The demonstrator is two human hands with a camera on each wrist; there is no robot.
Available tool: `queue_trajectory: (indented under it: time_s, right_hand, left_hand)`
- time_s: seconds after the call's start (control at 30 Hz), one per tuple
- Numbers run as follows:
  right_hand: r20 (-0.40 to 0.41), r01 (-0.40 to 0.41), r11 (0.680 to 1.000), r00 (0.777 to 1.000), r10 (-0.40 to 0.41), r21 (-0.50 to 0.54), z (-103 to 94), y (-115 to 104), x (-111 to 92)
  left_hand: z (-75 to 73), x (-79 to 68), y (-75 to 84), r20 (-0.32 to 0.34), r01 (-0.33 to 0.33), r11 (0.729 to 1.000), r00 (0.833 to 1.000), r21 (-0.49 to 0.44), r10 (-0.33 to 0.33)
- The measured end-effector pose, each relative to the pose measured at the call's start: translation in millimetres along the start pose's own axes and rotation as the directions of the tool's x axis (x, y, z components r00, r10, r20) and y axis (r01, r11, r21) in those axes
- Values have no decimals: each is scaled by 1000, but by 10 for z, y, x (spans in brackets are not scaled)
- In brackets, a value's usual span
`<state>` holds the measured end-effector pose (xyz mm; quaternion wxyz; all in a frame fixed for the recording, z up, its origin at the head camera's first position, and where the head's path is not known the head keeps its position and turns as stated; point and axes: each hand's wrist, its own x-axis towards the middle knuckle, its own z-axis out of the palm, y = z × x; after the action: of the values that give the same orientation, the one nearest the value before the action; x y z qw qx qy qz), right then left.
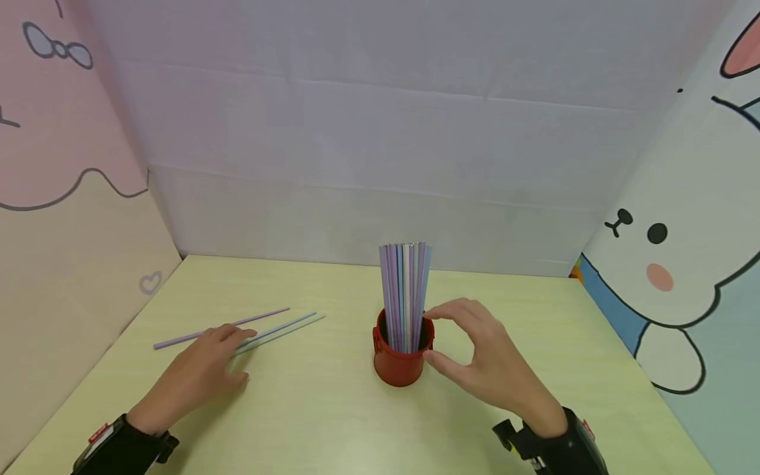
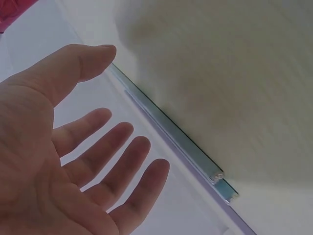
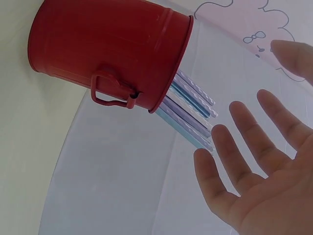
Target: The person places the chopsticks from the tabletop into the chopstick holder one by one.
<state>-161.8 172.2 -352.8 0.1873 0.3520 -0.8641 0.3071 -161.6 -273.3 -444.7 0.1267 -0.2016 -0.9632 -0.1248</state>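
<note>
A small red metal bucket (image 1: 399, 366) stands upright on the table, with a bundle of thin pastel straw-like sticks (image 1: 406, 290) in it. To its right is my right hand (image 1: 483, 349), thumb and index finger spread near the rim. In the right wrist view the fingers (image 3: 252, 142) are extended with nothing between them. My left hand (image 1: 202, 366) is over loose sticks lying at the left: a purple stick (image 1: 178, 340), a blue stick (image 1: 287, 325) and a pale green stick (image 1: 297, 329). Its fingers (image 2: 139, 186) are spread and hold nothing in the left wrist view.
The pale yellow table (image 1: 320, 409) is bounded by a plain whitish back sheet (image 1: 368, 132). Side panels carry cartoon drawings, one pink and cream (image 1: 71, 264) at left, one with a white animal (image 1: 689, 198) at right. Both wrists wear black straps.
</note>
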Motion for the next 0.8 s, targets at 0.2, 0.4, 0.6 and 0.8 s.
queue_trajectory:
  time_s: [0.2, 0.4, 0.6, 0.8]
  right_hand:
    - [-4, 5, 1000, 1000, -5, 4, 23, 16, -17]
    - [0, 6, 1000, 1000, -6, 11, 42, 27, -35]
    - [8, -2, 1000, 1000, 1, 17, 52, 25, -42]
    - [12, -3, 1000, 1000, 3, 30, 63, 26, -48]
  left_hand:
    - [9, -54, -97, 32, 27, 1000, 999, 4, -28]
    - [7, -41, -117, 47, 29, 999, 998, -12, -29]
    - [13, -23, -138, 91, 38, 996, 995, -77, -31]
    - [27, 10, -160, 171, 51, 990, 985, -135, -27]
